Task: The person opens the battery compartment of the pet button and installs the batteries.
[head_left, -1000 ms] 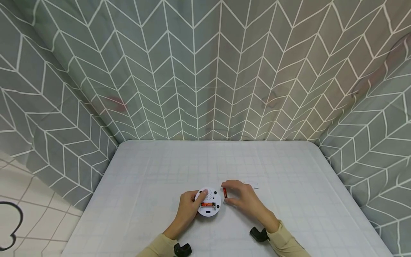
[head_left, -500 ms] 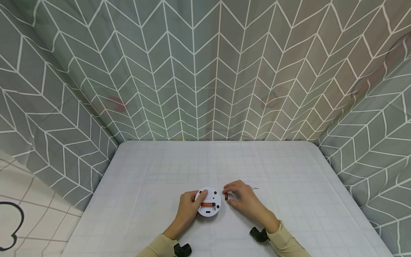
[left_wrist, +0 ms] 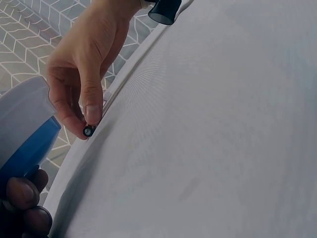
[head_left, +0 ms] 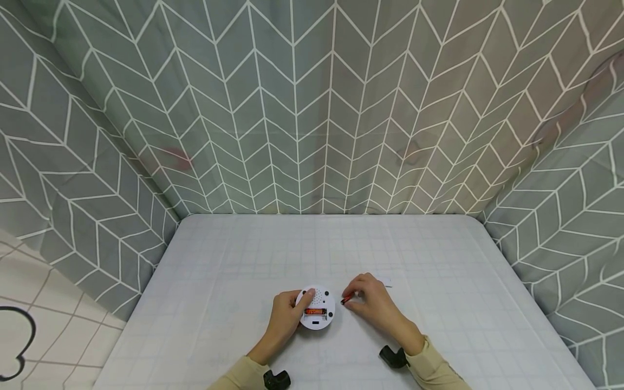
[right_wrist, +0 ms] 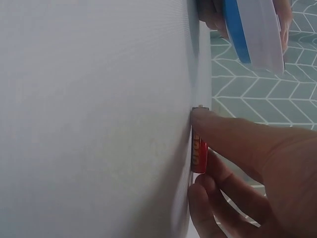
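A round white device (head_left: 325, 320) faces up with small holes, dark feet and an uncovered battery compartment. One orange-red battery (head_left: 315, 312) lies in that compartment. My left hand (head_left: 283, 311) grips the device from the left, thumb on top; both wrist views show its blue lower part (right_wrist: 236, 32). Just right of the device, my right hand (head_left: 371, 299) pinches a second red and black battery (right_wrist: 200, 153) between thumb and fingers, low over the table. In the left wrist view, one end of this battery (left_wrist: 88, 131) faces the camera.
The white table (head_left: 234, 254) extends around both hands. A small thin item (head_left: 387, 283) lies behind the right hand, mostly hidden. Black wrist cameras (head_left: 277, 379) sit near both cuffs. Patterned grey curtains (head_left: 312, 108) border the table at the back and sides.
The battery in my right hand has turned from lengthwise to slanting, one end toward the device. The right hand's fingers have drawn slightly right. My left hand and the device stay in place.
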A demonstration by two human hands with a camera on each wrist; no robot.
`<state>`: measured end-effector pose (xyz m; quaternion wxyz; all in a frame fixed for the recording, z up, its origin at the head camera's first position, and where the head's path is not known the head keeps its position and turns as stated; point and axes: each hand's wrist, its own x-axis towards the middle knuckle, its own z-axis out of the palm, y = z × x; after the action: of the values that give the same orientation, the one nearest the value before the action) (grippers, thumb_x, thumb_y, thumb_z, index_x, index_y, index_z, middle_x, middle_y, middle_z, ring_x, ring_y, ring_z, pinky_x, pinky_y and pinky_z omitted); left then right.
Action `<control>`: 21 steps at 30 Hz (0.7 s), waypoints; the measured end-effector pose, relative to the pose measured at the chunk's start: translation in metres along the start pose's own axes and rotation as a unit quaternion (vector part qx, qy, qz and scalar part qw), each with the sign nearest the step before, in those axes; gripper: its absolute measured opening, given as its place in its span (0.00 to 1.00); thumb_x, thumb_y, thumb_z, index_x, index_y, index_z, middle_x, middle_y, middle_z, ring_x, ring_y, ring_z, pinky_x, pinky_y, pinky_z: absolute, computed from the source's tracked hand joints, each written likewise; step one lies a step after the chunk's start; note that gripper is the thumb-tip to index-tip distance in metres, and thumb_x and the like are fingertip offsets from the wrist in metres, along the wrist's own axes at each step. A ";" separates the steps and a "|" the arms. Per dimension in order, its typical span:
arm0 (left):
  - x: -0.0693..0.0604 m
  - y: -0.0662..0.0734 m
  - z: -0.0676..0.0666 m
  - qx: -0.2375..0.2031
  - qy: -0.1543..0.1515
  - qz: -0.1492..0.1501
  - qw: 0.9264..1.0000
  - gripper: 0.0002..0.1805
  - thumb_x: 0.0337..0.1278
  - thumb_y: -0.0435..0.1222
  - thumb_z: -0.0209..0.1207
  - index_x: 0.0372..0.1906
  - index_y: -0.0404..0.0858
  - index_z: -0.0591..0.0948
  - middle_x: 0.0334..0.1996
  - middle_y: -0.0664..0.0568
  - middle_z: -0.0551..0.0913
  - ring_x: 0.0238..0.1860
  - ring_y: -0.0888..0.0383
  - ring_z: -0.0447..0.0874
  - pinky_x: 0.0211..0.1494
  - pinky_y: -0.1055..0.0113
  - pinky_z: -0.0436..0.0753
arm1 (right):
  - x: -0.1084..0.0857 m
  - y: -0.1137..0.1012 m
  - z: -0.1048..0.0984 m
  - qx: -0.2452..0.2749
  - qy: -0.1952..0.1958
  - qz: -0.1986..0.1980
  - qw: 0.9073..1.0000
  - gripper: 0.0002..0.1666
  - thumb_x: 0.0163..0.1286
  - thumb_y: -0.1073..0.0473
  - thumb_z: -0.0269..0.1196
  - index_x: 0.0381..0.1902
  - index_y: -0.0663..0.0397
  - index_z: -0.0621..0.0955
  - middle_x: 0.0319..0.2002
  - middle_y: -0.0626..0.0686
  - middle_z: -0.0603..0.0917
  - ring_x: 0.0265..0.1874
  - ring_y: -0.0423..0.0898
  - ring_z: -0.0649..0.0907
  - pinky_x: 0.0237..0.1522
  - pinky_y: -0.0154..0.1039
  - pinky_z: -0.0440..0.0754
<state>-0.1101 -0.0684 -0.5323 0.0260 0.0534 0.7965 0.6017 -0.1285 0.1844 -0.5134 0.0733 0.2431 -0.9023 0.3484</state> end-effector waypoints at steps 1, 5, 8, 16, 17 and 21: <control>0.000 0.000 0.000 -0.001 -0.001 0.000 1.000 0.21 0.74 0.50 0.62 0.34 0.37 0.90 0.21 0.55 0.87 0.16 0.66 0.75 0.17 0.71 0.71 | 0.000 0.000 0.000 0.001 -0.003 0.005 1.000 0.13 0.54 0.66 0.81 0.35 0.48 0.90 0.36 0.46 0.87 0.38 0.45 0.81 0.43 0.37 0.79; 0.001 0.001 0.000 -0.001 -0.003 -0.001 1.000 0.21 0.74 0.50 0.62 0.35 0.36 0.90 0.22 0.55 0.87 0.16 0.65 0.74 0.17 0.72 0.71 | 0.000 0.001 -0.001 0.000 -0.010 0.003 1.000 0.11 0.56 0.65 0.80 0.35 0.47 0.90 0.34 0.44 0.87 0.36 0.43 0.81 0.41 0.36 0.78; 0.001 0.001 0.000 0.000 -0.004 -0.002 1.000 0.21 0.74 0.50 0.62 0.35 0.36 0.90 0.21 0.55 0.86 0.15 0.65 0.73 0.17 0.72 0.69 | 0.000 0.001 0.000 0.000 -0.017 0.000 1.000 0.10 0.59 0.63 0.79 0.36 0.47 0.89 0.33 0.43 0.86 0.36 0.42 0.80 0.41 0.35 0.77; 0.001 -0.001 -0.001 0.007 -0.006 0.000 1.000 0.22 0.74 0.50 0.61 0.32 0.37 0.89 0.19 0.56 0.85 0.15 0.66 0.72 0.18 0.73 0.66 | -0.001 -0.001 0.000 0.006 -0.029 0.001 1.000 0.09 0.64 0.63 0.76 0.38 0.49 0.86 0.34 0.42 0.85 0.37 0.42 0.80 0.42 0.35 0.78; 0.001 -0.002 0.000 0.006 -0.006 0.000 1.000 0.22 0.74 0.50 0.61 0.32 0.37 0.89 0.19 0.56 0.85 0.15 0.66 0.72 0.17 0.73 0.66 | -0.001 -0.001 0.000 0.007 -0.025 -0.003 1.000 0.09 0.64 0.64 0.76 0.39 0.49 0.86 0.34 0.42 0.84 0.37 0.42 0.80 0.41 0.35 0.78; 0.001 -0.002 0.000 0.004 -0.005 0.001 1.000 0.22 0.74 0.50 0.61 0.34 0.36 0.90 0.20 0.55 0.86 0.15 0.66 0.72 0.17 0.73 0.67 | 0.000 -0.002 -0.001 0.021 -0.012 -0.015 1.000 0.10 0.65 0.64 0.75 0.40 0.49 0.85 0.35 0.43 0.84 0.36 0.39 0.81 0.40 0.34 0.80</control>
<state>-0.1115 -0.0686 -0.5340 0.0293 0.0576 0.7987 0.5983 -0.1278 0.1839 -0.5118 0.0625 0.2622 -0.8918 0.3633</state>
